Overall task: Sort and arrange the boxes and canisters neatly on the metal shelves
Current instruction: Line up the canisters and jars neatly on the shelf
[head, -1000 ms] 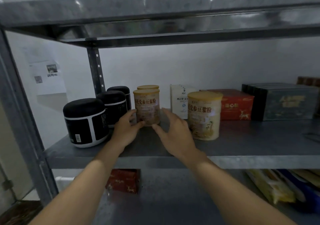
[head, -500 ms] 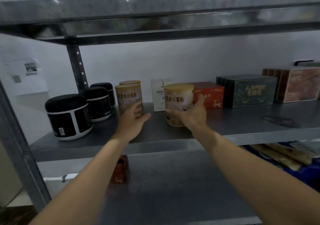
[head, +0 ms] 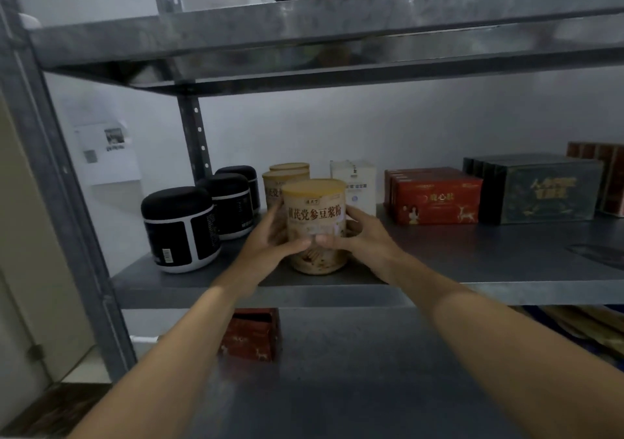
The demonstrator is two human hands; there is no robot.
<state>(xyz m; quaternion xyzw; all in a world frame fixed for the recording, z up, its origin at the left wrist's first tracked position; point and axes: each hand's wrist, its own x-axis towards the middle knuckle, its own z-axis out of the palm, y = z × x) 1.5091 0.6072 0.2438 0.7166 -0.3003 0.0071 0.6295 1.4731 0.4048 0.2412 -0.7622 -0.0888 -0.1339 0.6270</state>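
Note:
A tan canister with a yellow lid point(head: 315, 215) stands near the front of the middle metal shelf point(head: 472, 263). My left hand point(head: 270, 242) and my right hand point(head: 358, 236) clasp it from both sides, thumbs meeting across its front. Two more tan canisters point(head: 283, 177) stand in a row directly behind it, partly hidden. Three black jars point(head: 180, 226) line up to the left. A white box point(head: 354, 182), red boxes point(head: 435, 195) and dark green boxes point(head: 537, 188) stand along the back to the right.
A brown box point(head: 604, 175) sits at the far right of the shelf. The lower shelf point(head: 354, 371) holds a small red box point(head: 251, 334) and packets at the right point(head: 580, 327). An upright post point(head: 67, 202) frames the left side; the upper shelf point(head: 337, 33) hangs overhead.
My right hand has slid the front canister leftwards, in front of the other two tan canisters. My left hand left the second canister and now also grips the front one.

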